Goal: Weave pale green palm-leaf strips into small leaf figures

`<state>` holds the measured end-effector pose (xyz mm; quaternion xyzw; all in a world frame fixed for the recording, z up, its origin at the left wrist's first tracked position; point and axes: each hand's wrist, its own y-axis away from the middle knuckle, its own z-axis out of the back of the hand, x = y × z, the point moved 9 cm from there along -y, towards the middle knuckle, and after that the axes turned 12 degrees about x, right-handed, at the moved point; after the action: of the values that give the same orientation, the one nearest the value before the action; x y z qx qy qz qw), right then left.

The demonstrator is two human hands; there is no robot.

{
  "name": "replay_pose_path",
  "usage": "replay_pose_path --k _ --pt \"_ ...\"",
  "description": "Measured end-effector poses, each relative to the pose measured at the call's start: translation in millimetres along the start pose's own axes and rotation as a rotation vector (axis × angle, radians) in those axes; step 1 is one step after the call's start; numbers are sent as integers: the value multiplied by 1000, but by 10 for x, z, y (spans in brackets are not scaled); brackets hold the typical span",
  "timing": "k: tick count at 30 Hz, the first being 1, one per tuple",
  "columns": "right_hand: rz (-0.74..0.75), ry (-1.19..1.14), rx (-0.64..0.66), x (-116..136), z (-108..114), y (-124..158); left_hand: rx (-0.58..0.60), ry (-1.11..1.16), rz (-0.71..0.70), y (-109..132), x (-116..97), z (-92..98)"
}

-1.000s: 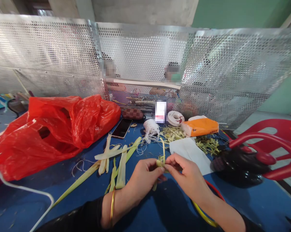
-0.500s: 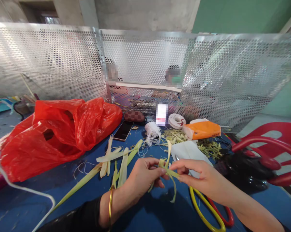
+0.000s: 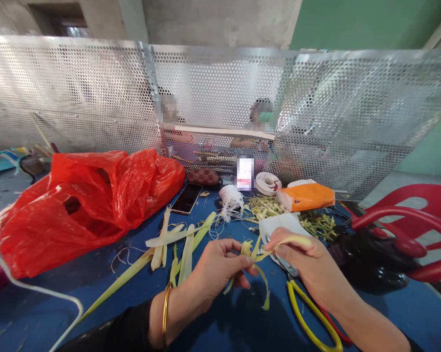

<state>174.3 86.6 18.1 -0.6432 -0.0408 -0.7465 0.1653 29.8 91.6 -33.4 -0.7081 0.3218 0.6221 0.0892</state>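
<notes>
Since the frame half a second ago, the right hand (image 3: 304,259) has drawn rightward, and the leaf strip it pulls now runs across its fingers; the left hand stays put. Thumb and fingers of the left grasp the looped leaf strip (image 3: 247,248); the right pinches its stretched end. That looped piece is held above the tabletop (image 3: 228,327), mid-width, one end dangling.

Scissors (image 3: 297,303) lie directly under the right hand and forearm, which partly hide them, yellow handle toward the near edge. Just beyond are white paper (image 3: 279,225) and green scraps (image 3: 319,225). A black object (image 3: 374,264) with a red handle crowds the right edge. Left of the hands lie loose leaf strips (image 3: 186,256); a red bag (image 3: 132,195) fills the left side. White thread (image 3: 231,199), a phone (image 3: 187,198), a spool (image 3: 268,184) and an orange packet (image 3: 312,195) sit toward the far edge, before a perforated panel (image 3: 220,83).
</notes>
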Motion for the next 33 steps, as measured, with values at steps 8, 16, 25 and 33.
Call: replay_pose_path --k 8,16,25,33 --pt "-6 41 -8 48 -99 23 12 -3 31 -18 58 -29" --pt "-74 438 138 75 -249 17 -9 -24 -9 -21 36 0" --pt "-126 470 142 -16 -286 17 -7 -57 -43 -42 47 -19" --pt "-91 528 156 26 -333 15 5 -102 -83 -33 58 -33"
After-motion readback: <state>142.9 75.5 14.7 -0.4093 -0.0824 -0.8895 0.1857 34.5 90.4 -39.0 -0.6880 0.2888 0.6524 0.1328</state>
